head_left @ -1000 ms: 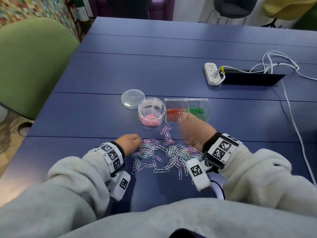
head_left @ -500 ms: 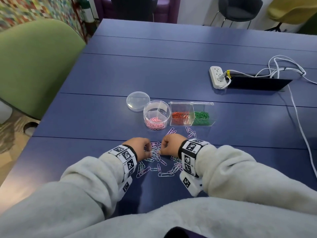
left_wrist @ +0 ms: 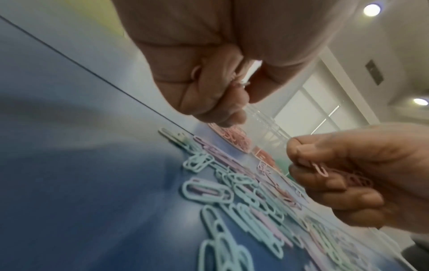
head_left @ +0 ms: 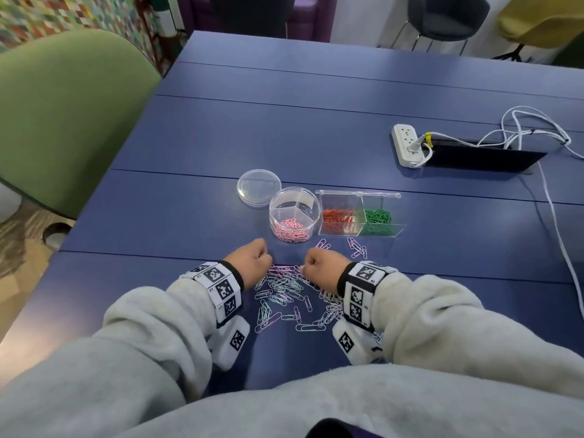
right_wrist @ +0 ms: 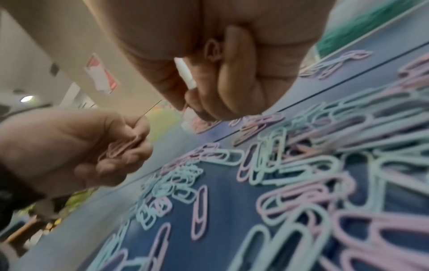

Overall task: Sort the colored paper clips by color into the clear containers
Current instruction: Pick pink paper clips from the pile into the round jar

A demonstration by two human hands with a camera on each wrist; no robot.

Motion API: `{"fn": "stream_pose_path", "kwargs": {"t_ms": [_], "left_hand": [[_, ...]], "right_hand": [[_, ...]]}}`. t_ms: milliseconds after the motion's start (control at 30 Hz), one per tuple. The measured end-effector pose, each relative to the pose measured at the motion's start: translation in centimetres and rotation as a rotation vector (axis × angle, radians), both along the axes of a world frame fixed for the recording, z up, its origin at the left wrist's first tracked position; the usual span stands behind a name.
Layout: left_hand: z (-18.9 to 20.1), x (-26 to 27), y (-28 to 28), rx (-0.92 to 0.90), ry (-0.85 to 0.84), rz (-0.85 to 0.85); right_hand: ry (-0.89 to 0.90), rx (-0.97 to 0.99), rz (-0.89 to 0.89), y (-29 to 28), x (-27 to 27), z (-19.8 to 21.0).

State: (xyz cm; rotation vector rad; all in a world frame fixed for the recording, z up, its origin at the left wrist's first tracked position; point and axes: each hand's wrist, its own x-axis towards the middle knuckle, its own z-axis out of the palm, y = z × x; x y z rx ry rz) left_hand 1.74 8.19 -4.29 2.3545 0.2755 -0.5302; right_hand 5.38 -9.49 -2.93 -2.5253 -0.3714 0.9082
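Observation:
A loose pile of pastel blue, lilac and pink paper clips (head_left: 289, 294) lies on the blue table between my wrists. My left hand (head_left: 262, 259) hovers at the pile's far left edge, its curled fingers holding a bunch of pink clips (right_wrist: 118, 148). My right hand (head_left: 308, 268) is a fist just right of it and pinches pink clips (left_wrist: 321, 169) too. Beyond them stands a round divided clear container (head_left: 311, 200) with pink clips in its near section. To its right, a rectangular clear box (head_left: 360, 196) holds red clips on the left and green ones on the right.
The round lid (head_left: 259, 186) lies behind the round container. Two small groups of lilac clips (head_left: 357, 248) lie in front of the box. A white power strip (head_left: 407, 143) with cables and a black slab sit at the far right. A green chair (head_left: 63, 115) stands to the left.
My right hand has come back from the containers to the pile and closed beside my left hand. The left hand has shifted slightly forward over the pile's far edge.

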Motion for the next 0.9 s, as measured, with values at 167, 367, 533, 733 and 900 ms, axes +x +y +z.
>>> {"fn": "stream_pose_path", "kwargs": {"t_ms": [167, 367, 533, 733, 900], "left_hand": [[0.6, 0.6, -0.1, -0.12, -0.012, 0.1], [0.4, 0.7, -0.8, -0.304, 0.055, 0.191], [0.8, 1.0, -1.2, -0.142, -0.006, 0.075], [0.4, 0.8, -0.7, 0.209, 0.009, -0.22], [0.2, 0.4, 0.1, 0.193, 0.043, -0.2]], "right_hand": [[0.25, 0.224, -0.32, -2.1, 0.7, 0.6], [0.443, 0.6, -0.623, -4.1, 0.9, 1.2], [0.217, 0.228, -0.236, -3.0, 0.1, 2.3], [0.013, -0.092, 0.167, -1.9, -0.4, 1.9], [-0.024, -0.152, 0.219, -2.6, -0.7, 1.5]]}}
